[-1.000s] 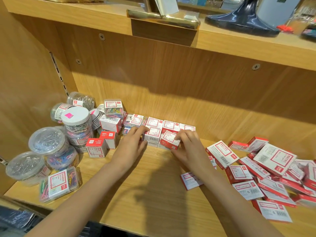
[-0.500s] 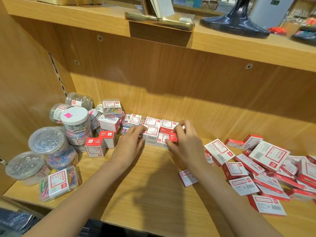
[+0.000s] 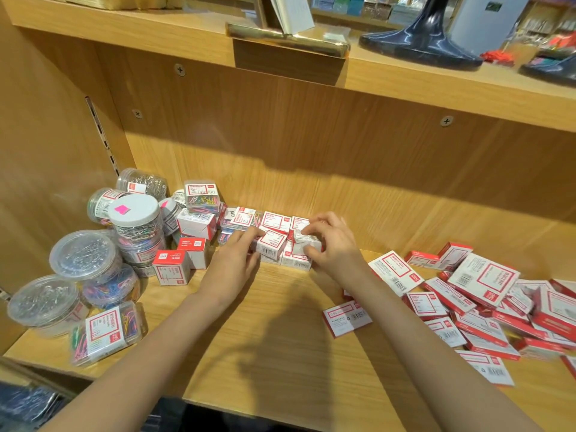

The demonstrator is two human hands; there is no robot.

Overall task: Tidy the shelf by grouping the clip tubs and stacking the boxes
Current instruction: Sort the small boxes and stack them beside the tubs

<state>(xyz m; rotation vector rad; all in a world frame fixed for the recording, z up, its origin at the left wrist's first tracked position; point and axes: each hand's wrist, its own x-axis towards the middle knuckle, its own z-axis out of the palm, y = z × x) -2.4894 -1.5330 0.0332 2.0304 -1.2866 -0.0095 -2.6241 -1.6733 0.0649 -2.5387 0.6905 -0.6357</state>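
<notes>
- Gripping a small red-and-white box [image 3: 304,243] with curled fingers [image 3: 311,228], the right hand [image 3: 335,244] holds it on top of the row of small boxes [image 3: 274,241] at the back middle of the wooden shelf [image 3: 280,338].
- The left hand [image 3: 232,263] rests at the left end of that row, its straight fingers touching a box with a barcode on its side [image 3: 270,244].
- Every box in the row carries a white label with a red frame and a barcode; the print is too small to read.
- Left of the row, the clip tubs [image 3: 84,254] stand grouped: round clear tubs of silver and coloured clips, one with a white lid [image 3: 134,210] bearing a pink sticker [image 3: 121,209].
- A rectangular clear case of coloured clips [image 3: 106,332] lies in front of the tubs, with a red-framed label; its writing is not legible.
- Two red-topped cubes [image 3: 173,266] sit between the tubs and the row.
- Right of the row, flat red-and-white boxes [image 3: 483,294] lie in a loose heap, with one flat box [image 3: 347,318] apart near the right forearm.
</notes>
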